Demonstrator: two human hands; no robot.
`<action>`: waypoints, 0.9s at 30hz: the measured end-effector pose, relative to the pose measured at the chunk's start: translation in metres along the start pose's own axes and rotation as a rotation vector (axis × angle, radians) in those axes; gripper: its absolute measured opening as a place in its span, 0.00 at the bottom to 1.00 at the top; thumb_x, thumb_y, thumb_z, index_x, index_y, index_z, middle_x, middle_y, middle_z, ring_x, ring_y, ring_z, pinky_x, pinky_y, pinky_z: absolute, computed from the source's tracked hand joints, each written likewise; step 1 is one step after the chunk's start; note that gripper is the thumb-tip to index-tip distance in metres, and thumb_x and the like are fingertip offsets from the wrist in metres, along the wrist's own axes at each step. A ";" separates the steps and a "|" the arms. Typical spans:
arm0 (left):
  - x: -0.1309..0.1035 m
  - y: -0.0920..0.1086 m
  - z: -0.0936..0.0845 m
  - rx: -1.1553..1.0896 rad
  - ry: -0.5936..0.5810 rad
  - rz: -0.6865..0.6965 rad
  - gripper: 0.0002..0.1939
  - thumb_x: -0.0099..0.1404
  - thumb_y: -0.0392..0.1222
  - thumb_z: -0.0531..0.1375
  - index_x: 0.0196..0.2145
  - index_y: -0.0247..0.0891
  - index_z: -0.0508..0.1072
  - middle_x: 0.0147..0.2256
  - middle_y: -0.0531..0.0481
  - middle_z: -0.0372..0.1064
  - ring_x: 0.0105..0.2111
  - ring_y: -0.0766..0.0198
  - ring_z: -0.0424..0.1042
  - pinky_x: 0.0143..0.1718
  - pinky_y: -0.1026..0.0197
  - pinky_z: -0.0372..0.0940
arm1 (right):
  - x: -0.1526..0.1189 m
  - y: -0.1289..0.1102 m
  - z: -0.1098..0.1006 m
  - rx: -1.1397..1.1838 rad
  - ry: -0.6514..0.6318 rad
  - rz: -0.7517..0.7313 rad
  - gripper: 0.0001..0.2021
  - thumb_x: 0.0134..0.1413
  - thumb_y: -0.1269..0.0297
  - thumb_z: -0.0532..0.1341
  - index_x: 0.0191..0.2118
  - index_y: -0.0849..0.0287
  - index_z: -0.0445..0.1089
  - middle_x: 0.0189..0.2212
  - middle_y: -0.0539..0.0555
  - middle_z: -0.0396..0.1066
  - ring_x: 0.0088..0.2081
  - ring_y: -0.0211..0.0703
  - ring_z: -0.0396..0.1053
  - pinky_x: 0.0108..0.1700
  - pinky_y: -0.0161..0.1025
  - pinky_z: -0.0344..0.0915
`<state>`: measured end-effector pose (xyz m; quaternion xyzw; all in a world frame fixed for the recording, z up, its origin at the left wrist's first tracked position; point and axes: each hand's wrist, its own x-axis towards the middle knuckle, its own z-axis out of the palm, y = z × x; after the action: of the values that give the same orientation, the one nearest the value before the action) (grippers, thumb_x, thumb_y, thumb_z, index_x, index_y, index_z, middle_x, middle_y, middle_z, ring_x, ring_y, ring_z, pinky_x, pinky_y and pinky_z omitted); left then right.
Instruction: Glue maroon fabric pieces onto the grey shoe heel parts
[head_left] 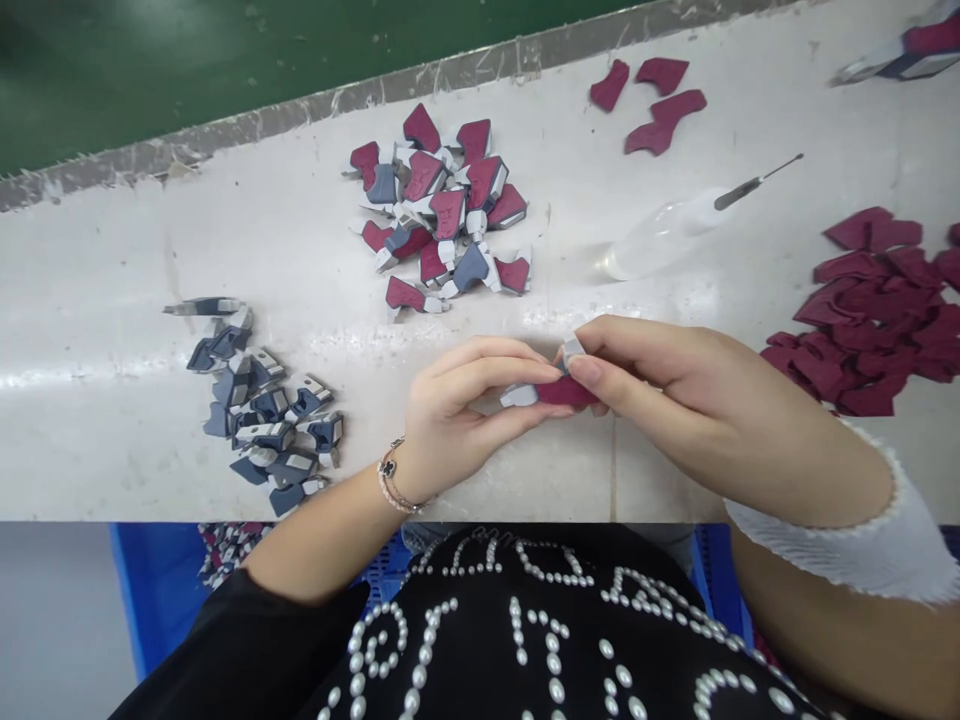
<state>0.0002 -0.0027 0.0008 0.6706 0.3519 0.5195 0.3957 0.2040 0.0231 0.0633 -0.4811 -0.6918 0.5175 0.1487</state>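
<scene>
Near the table's front edge, my left hand (472, 405) and my right hand (675, 400) hold one small plastic part (564, 391) between them. The part is grey and white with a maroon piece on its side; the fingers cover much of it. My left fingers and thumb pinch its left end, where a light grey tip sticks out. My right thumb and fingers grip the other end, by a pale grey block. Beyond the hands lies a pile of similar parts (448, 212) in maroon, grey and white.
Blue-grey parts (270, 405) without maroon pieces lie at the left. Loose maroon pieces (885, 300) are heaped at the right, several more (660, 75) at the back. A clear bottle (660, 240) with a thin dark nozzle lies behind my right hand. A blue crate (154, 590) stands below the table edge.
</scene>
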 end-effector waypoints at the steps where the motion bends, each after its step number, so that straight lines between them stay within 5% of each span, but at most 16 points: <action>1: 0.000 0.000 0.000 -0.005 0.005 0.002 0.18 0.58 0.33 0.73 0.46 0.41 0.80 0.41 0.48 0.80 0.41 0.65 0.80 0.44 0.63 0.79 | 0.000 -0.001 0.003 -0.039 0.040 -0.023 0.20 0.73 0.54 0.54 0.28 0.58 0.59 0.22 0.47 0.59 0.23 0.34 0.57 0.26 0.37 0.53; 8: 0.002 -0.001 -0.002 -0.035 0.078 0.030 0.20 0.57 0.32 0.74 0.47 0.41 0.80 0.42 0.49 0.80 0.42 0.65 0.81 0.47 0.63 0.79 | -0.009 -0.006 0.009 -0.078 0.041 -0.119 0.14 0.75 0.58 0.51 0.36 0.58 0.63 0.32 0.50 0.70 0.31 0.36 0.68 0.29 0.35 0.60; 14: 0.000 0.001 0.000 -0.050 0.087 -0.039 0.18 0.57 0.34 0.74 0.45 0.40 0.79 0.42 0.49 0.79 0.43 0.66 0.80 0.46 0.65 0.78 | -0.009 -0.002 0.007 -0.302 0.145 -0.308 0.13 0.75 0.65 0.53 0.56 0.64 0.68 0.46 0.56 0.76 0.42 0.42 0.75 0.40 0.36 0.68; 18: -0.003 0.003 0.001 -0.090 -0.022 -0.259 0.18 0.63 0.38 0.71 0.50 0.39 0.74 0.43 0.49 0.79 0.41 0.65 0.82 0.43 0.65 0.79 | -0.008 0.005 0.001 -0.484 0.141 -0.402 0.19 0.75 0.66 0.51 0.63 0.68 0.66 0.47 0.59 0.75 0.46 0.47 0.74 0.45 0.41 0.71; 22: -0.001 0.006 -0.004 0.105 -0.207 -0.159 0.13 0.66 0.42 0.68 0.47 0.37 0.74 0.32 0.53 0.77 0.29 0.70 0.78 0.33 0.68 0.75 | -0.011 0.011 -0.006 -0.533 0.049 -0.479 0.20 0.75 0.67 0.49 0.66 0.67 0.64 0.44 0.58 0.74 0.46 0.47 0.73 0.42 0.42 0.71; 27: 0.003 0.012 -0.007 0.181 -0.262 -0.128 0.10 0.67 0.44 0.67 0.36 0.36 0.73 0.27 0.53 0.74 0.26 0.70 0.73 0.27 0.67 0.69 | -0.015 0.013 -0.009 -0.474 -0.038 -0.506 0.20 0.72 0.71 0.50 0.65 0.62 0.64 0.40 0.55 0.73 0.42 0.45 0.72 0.41 0.39 0.70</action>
<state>-0.0054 -0.0044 0.0142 0.7417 0.3847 0.3677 0.4082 0.2244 0.0164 0.0605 -0.3058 -0.8928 0.2982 0.1433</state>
